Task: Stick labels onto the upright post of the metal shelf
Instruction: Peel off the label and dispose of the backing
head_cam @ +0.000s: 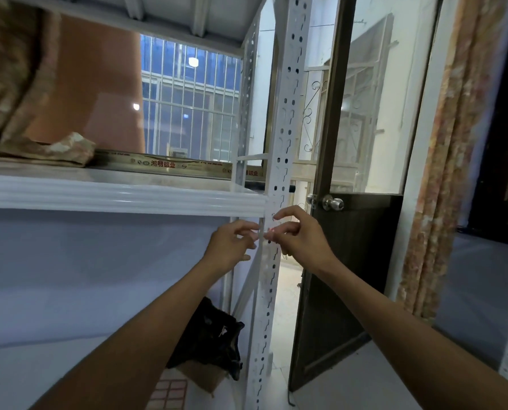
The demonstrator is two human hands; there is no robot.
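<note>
The white perforated upright post [285, 119] of the metal shelf runs from top to bottom through the middle of the head view. Both hands meet on it just below the white shelf beam [122, 194]. My left hand [232, 245] sits on the post's left side with its fingertips pinched at the post edge. My right hand [298, 232] is on the right side, thumb and forefinger pinched against the post face. Between the fingertips lies a small white label [270, 230] with a red mark, pressed to the post. The fingers hide most of the label.
A dark wooden door [344, 270] with a round metal knob [332, 203] stands ajar right of the post. A patterned curtain [445, 161] hangs further right. Folded cloth [28, 84] lies on the shelf. A black bag [214, 335] sits low behind the post.
</note>
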